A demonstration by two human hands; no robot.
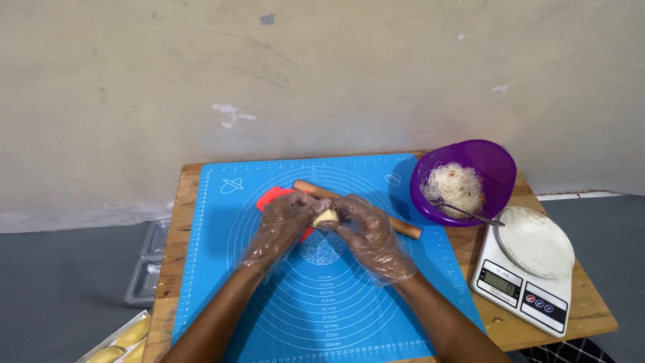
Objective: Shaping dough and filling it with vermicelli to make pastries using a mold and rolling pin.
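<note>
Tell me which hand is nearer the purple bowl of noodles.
Right. The right hand is at the mat's middle, on the side toward the purple bowl but apart from it. The left hand is farther, beyond the dough piece both hands pinch.

- The light is even, soft and fairly bright, daylight-like, with no strong direction.
- Shadows are faint: a soft one lies under the hands on the blue mat (322,296), another beside the purple strainer (470,181).
- The clear gloves give small glints on the left hand (285,225) and right hand (369,235).
- The white plate (535,242) on the scale is nearly blown out.
- Focus is sharp at centre; the wide lens bends the counter (591,309) edges slightly, and the corners look softer.
</note>
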